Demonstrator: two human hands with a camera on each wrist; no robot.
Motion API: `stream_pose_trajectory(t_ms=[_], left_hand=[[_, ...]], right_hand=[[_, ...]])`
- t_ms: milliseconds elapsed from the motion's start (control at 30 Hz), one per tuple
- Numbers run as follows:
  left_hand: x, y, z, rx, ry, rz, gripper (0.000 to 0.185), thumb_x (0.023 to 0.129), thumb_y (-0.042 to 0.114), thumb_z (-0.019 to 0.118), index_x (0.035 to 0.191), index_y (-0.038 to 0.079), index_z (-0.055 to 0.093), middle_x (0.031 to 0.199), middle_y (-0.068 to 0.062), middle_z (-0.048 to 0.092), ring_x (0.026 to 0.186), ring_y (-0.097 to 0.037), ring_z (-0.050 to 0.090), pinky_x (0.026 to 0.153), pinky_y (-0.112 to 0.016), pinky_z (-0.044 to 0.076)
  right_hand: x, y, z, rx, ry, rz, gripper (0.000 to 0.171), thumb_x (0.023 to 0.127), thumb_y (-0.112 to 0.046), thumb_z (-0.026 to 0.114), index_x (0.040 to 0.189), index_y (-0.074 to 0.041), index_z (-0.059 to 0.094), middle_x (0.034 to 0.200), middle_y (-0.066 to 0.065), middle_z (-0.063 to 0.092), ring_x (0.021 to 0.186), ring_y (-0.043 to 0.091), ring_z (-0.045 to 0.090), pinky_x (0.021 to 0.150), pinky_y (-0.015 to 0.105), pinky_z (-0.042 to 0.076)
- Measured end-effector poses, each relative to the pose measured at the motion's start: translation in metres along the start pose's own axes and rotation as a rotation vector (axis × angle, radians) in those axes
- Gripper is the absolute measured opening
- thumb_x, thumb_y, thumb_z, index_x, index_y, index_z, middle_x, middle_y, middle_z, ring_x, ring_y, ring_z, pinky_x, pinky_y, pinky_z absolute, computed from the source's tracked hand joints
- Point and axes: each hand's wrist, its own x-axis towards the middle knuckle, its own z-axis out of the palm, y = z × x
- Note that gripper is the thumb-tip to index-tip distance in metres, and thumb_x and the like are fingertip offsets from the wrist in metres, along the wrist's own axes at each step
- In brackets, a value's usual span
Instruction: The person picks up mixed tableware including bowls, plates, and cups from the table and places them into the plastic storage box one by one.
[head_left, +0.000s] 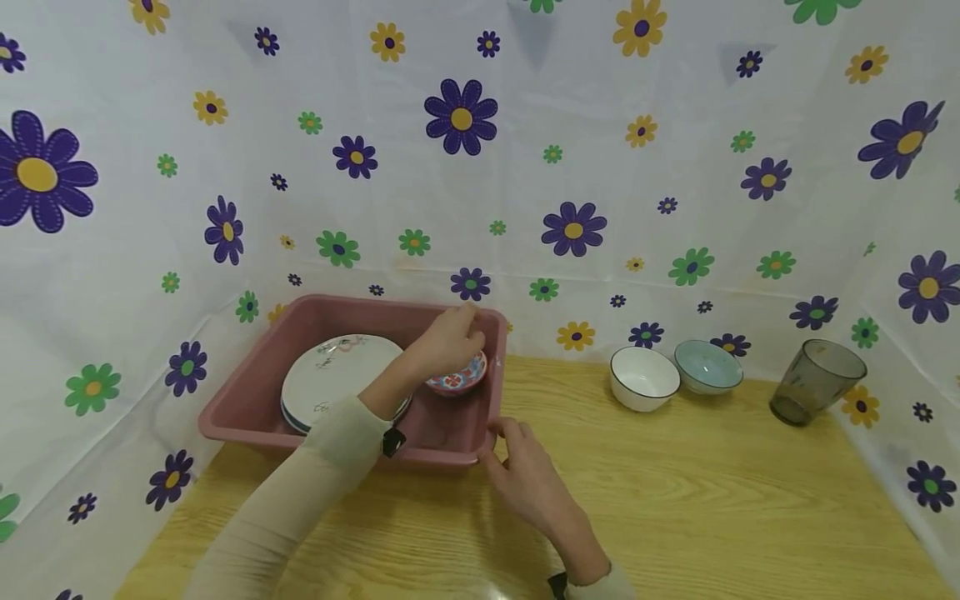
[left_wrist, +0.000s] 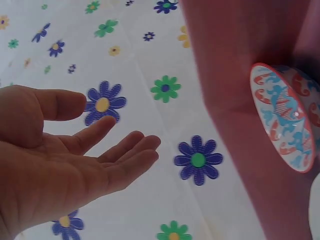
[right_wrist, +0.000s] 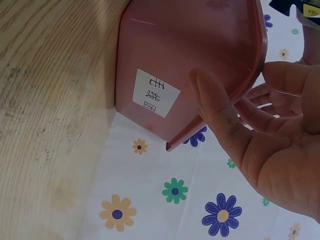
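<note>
The work looks only part done. Inside the big pink plastic tub (head_left: 258,383) there is a round white plate (head_left: 341,375) with little pictures painted on it. A small round bowl with red and blue patterns (head_left: 459,382) sits in there too, near the back right corner. Three things stand outside on the light brown wooden table (head_left: 675,500): a round white bowl with a dark rim (head_left: 645,383), a pale blue round bowl (head_left: 707,367) just beside it, and a see-through grey cup (head_left: 813,383) farther to the right. If those three belong in the tub, they are what is left, but I can't tell.

The left hand (head_left: 447,340) is over the patterned bowl. Its fingers (left_wrist: 131,160) are a bit bent and spread, with nothing in them. The left wrist view shows a gap between them and the bowl.

The right hand (head_left: 528,475) is at the tub's front right corner. Its fingers are a little bent and touch the rim. I can't tell if they grip it or just rest there.
</note>
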Motion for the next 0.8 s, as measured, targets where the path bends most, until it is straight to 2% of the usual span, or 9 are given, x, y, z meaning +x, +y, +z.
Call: stream_pose_trajectory(t_ms=[200,400,567,800], left_hand=[[-0.021,0.016,0.004,0.047,0.030,0.021,0.043,0.101,0.015,0.046,0.142,0.001,0.045,0.139,-0.018,0.045,0.117,-0.029,0.050,0.103,-0.046,0.046],[-0.037,0.023,0.010,0.070,0.085,0.053,0.037,0.102,0.017,0.046,0.136,0.004,0.051,0.137,-0.016,0.046,0.119,-0.029,0.049,0.099,-0.048,0.048],[-0.048,0.024,0.017,0.037,0.154,0.080,0.030,0.102,0.018,0.045,0.128,0.005,0.056,0.133,-0.014,0.049,0.118,-0.027,0.047,0.098,-0.048,0.047],[-0.069,0.026,0.026,-0.056,0.245,0.125,0.031,0.103,0.016,0.047,0.130,0.004,0.056,0.138,-0.015,0.048,0.131,-0.029,0.042,0.108,-0.053,0.039]], right_hand=[[-0.001,0.003,-0.002,-0.009,-0.014,-0.006,0.037,0.103,-0.022,0.054,0.134,-0.002,0.052,0.125,0.018,0.055,0.091,0.016,0.057,0.074,0.027,0.051],[0.000,0.006,-0.005,0.008,-0.028,-0.015,0.036,0.103,-0.022,0.054,0.134,-0.003,0.055,0.123,0.017,0.057,0.091,0.016,0.058,0.073,0.027,0.052],[0.001,0.009,-0.008,0.029,-0.017,-0.057,0.032,0.101,-0.018,0.057,0.128,-0.002,0.060,0.117,0.018,0.060,0.086,0.016,0.061,0.071,0.026,0.052],[0.001,0.008,-0.014,0.061,-0.033,-0.048,0.029,0.101,-0.018,0.056,0.125,-0.004,0.063,0.117,0.015,0.062,0.089,0.019,0.063,0.071,0.027,0.052]])
